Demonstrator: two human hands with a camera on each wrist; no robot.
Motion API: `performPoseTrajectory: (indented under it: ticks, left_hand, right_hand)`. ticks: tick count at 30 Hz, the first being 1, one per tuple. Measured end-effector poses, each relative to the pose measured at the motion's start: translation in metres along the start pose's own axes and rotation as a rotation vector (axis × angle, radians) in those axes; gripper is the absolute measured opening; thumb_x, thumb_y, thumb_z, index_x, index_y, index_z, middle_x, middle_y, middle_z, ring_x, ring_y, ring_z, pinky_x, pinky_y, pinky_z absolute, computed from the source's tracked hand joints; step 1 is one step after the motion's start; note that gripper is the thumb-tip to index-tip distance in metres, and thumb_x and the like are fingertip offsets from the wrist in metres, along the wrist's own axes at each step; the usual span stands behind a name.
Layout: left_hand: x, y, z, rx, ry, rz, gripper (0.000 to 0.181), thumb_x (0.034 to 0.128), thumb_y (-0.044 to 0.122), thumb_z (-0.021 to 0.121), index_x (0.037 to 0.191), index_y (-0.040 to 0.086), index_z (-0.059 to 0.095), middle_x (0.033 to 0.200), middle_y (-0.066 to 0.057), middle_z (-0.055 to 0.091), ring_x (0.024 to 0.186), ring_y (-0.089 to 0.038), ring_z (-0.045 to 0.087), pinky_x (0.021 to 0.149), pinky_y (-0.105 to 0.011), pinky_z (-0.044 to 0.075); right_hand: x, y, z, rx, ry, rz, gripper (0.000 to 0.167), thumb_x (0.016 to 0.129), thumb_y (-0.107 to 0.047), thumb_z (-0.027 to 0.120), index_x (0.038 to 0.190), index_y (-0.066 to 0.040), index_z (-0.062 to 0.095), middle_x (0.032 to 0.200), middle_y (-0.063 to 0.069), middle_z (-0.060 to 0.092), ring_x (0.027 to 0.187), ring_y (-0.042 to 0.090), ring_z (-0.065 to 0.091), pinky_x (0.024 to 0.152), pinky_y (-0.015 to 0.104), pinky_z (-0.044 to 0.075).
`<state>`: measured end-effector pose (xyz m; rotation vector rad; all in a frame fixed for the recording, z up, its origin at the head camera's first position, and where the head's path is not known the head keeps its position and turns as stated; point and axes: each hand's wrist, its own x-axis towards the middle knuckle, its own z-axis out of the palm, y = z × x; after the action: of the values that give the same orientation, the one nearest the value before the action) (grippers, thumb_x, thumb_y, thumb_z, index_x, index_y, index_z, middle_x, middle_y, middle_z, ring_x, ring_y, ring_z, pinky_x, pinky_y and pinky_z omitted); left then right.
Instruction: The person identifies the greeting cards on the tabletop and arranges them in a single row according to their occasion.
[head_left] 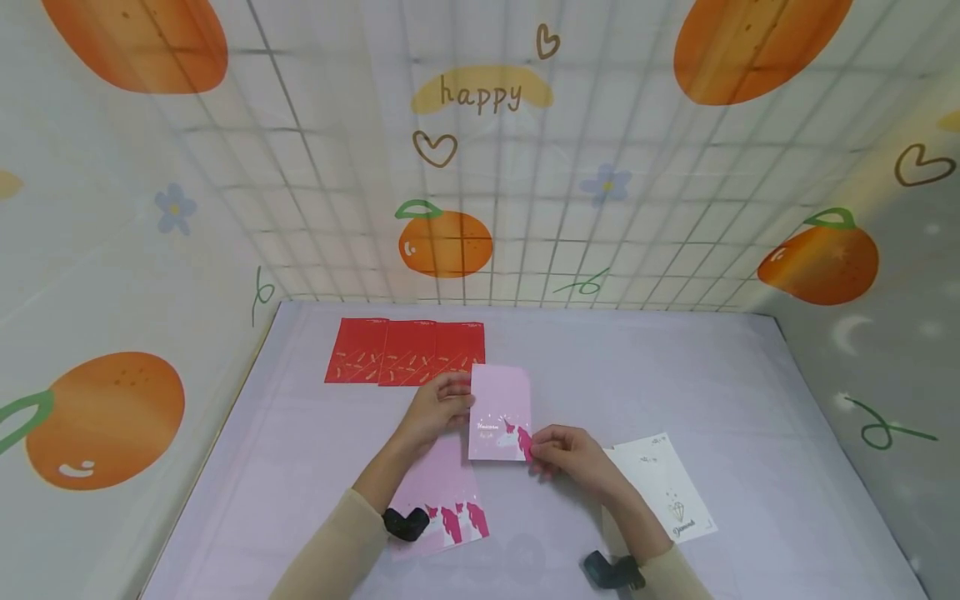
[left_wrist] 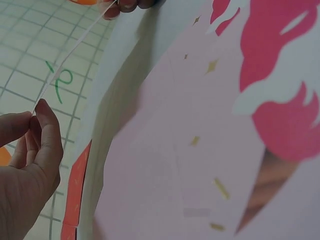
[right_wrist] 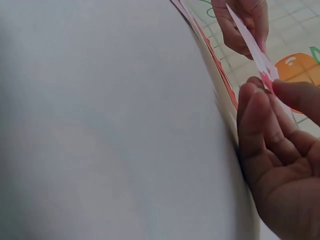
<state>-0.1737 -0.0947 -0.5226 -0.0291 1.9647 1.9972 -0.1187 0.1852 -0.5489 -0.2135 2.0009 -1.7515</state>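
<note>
A pink envelope (head_left: pixel 500 400) with a unicorn printed on its lower right is held upright between both hands above the table. My left hand (head_left: pixel 435 414) pinches its left edge between thumb and fingertips. At the lower right corner, my right hand (head_left: pixel 576 457) pinches it too. The left wrist view catches the envelope (left_wrist: pixel 70 55) edge-on, as a thin strip between the hands. In the right wrist view, thumb and fingers grip the envelope (right_wrist: pixel 260 60). Beneath my left forearm lie overlapping pink unicorn envelopes (head_left: pixel 438 487), partly covered by that arm.
Overlapping red envelopes (head_left: pixel 405 352) with gold marks lie at the back left. White envelopes (head_left: pixel 660 475) printed with a diamond lie at the right, partly under my right forearm. A patterned cloth (head_left: pixel 517 192) over a wire grid stands behind the pale table (head_left: pixel 637 358).
</note>
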Motion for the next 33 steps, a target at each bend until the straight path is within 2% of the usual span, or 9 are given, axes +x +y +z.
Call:
performPoseTrajectory:
  ticks: [9,20,33]
  left_hand:
    - [-0.001,0.000,0.000,-0.002,-0.004,-0.005,0.046,0.0922,0.019,0.074,0.135,0.012,0.057,0.118,-0.014,0.060,0.107,-0.026,0.065,0.089,-0.040,0.055]
    - [-0.003,-0.002,0.002,-0.003,-0.006,-0.018,0.046,0.0940,0.020,0.072,0.135,0.009,0.056,0.117,-0.013,0.063,0.105,-0.026,0.067,0.084,-0.040,0.057]
    - [-0.021,-0.007,0.011,0.027,-0.011,-0.021,0.046,0.0933,0.027,0.072,0.134,0.010,0.058,0.115,-0.011,0.063,0.100,-0.025,0.068,0.082,-0.041,0.058]
  right_hand:
    - [-0.001,-0.003,0.002,0.014,0.014,-0.020,0.023,0.097,-0.017,0.067,0.109,0.002,0.067,0.090,0.023,0.069,0.076,0.035,0.065,0.069,0.032,0.057]
    - [0.000,-0.003,0.004,0.026,0.044,-0.039,0.018,0.098,-0.015,0.065,0.106,0.001,0.067,0.088,0.022,0.069,0.072,0.029,0.066,0.066,0.034,0.058]
    - [0.001,-0.002,0.001,0.007,0.074,-0.057,0.017,0.098,-0.013,0.065,0.106,0.002,0.066,0.087,0.024,0.068,0.071,0.031,0.065,0.065,0.034,0.058]
